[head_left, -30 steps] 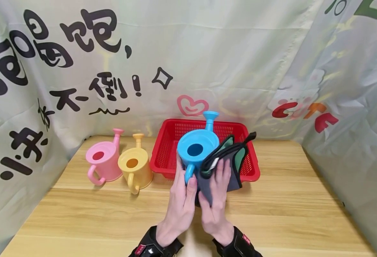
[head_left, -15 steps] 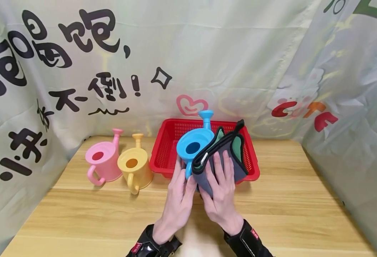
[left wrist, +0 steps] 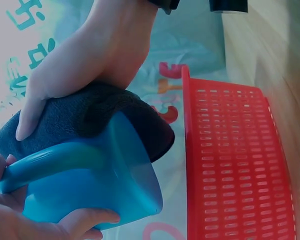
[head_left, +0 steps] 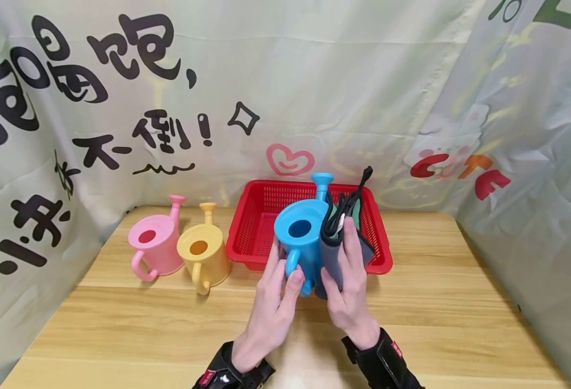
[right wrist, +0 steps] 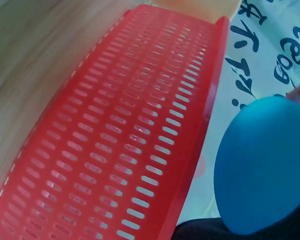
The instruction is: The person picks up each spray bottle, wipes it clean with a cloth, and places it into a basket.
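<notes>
My left hand (head_left: pixel 266 308) grips a blue watering can (head_left: pixel 310 256) around its left side and handle, holding it up in front of the basket. In the left wrist view, fingers wrap the can's body (left wrist: pixel 90 197) below the handle. My right hand (head_left: pixel 351 292) holds a folded dark grey cloth (head_left: pixel 331 265) with black edging and green inner layers against the can's right side. Its thumb lies on the near face of the cloth, its fingers along the right. The can's smooth bottom (right wrist: pixel 260 170) shows in the right wrist view.
Behind the hands stands a red perforated basket (head_left: pixel 261 232) on the wooden table (head_left: pixel 436 302). To its left sit a yellow watering can (head_left: pixel 212 262) and a pink one (head_left: pixel 166 251). A printed cloth curtain (head_left: pixel 363 97) closes off the back and sides.
My right hand has swung the cloth from across the can's front round to its right side, uncovering the handle and body. The blue can has shifted a little to the right and tilts differently.
</notes>
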A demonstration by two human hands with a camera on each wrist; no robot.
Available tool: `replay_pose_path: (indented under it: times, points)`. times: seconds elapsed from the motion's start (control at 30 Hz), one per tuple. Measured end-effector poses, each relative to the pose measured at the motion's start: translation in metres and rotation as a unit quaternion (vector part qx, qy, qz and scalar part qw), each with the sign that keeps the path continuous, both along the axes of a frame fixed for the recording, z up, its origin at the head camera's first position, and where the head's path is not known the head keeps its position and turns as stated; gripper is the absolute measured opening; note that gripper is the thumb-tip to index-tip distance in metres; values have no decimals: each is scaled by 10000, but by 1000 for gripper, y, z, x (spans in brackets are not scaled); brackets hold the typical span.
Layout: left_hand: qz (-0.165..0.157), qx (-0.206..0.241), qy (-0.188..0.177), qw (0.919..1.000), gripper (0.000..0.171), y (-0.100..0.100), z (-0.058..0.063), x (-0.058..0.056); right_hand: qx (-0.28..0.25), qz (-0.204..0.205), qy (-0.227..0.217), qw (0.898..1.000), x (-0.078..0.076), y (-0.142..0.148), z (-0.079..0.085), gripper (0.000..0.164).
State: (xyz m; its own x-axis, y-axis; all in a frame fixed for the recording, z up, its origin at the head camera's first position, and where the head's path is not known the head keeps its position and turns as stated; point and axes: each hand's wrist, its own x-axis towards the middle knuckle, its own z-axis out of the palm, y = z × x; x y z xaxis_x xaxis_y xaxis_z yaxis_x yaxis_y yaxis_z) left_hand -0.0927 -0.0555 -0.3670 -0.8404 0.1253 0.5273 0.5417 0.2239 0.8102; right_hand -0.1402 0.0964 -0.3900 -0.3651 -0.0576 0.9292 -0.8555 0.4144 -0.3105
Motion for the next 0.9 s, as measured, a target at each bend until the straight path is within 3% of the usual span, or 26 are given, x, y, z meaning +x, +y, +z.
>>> replay_pose_path:
  times: [0.1, 0.2, 0.3, 0.5, 0.67, 0.9]
  points:
    - [0, 33, 180, 9998, 15, -1, 0, -1, 212, -258, 468, 9983, -1, -5, -4, 58]
    - [-9, 53, 272, 9996, 30, -3, 1, -3, 352, -472, 804, 9950, 1, -12, -8, 55]
    - [-9, -12, 286, 9996, 50, -4, 1, -4, 445, -637, 909, 9928, 4, -16, -10, 53]
    - [7, -99, 392, 9992, 54, -6, 2, -4, 565, -844, 922, 9905, 8, -18, -11, 51]
    - [-3, -66, 386, 9992, 47, -6, 2, -5, 394, -664, 761, 9941, 6, -18, -10, 52]
    - [27, 2, 173, 9998, 16, -6, 3, -5, -67, 146, 251, 9996, 2, -12, -5, 56]
